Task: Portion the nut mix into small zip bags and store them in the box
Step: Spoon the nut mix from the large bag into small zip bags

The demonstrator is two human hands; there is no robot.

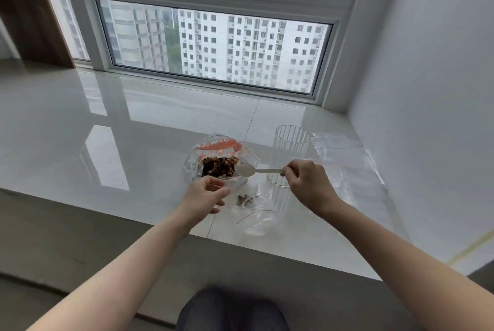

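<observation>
Seated at glossy white sill (pixel 80 143) under window (pixel 213 47); knee (pixel 232 309) at bottom edge.

Large bag (pixel 213 155), clear with orange print, mouth propped open, sitting mid-sill. Nut mix (pixel 217 166) dark brown, pooled inside.

Left hand (pixel 204 197) at near rim of large bag, fingers loosely curled, thumb and fingers touching the plastic edge; firm pinch or mere contact: cannot tell.

Right hand (pixel 307 183) pinched closed on end of white spoon (pixel 256 170). Handle level, bowl of spoon at right rim of large bag, just beside the nut mix. Bowl appears empty.

Small bag (pixel 256 213), clear with red zip line, lying flat on sill between the two hands, mouth toward the near edge. A few nut pieces (pixel 244 200) inside it near far end.

Ribbed clear cup (pixel 290 154) upright, just behind right hand. Spare bags (pixel 344 154) flat on sill right of cup, overlapping.

Storage box: not identified in view.
</observation>
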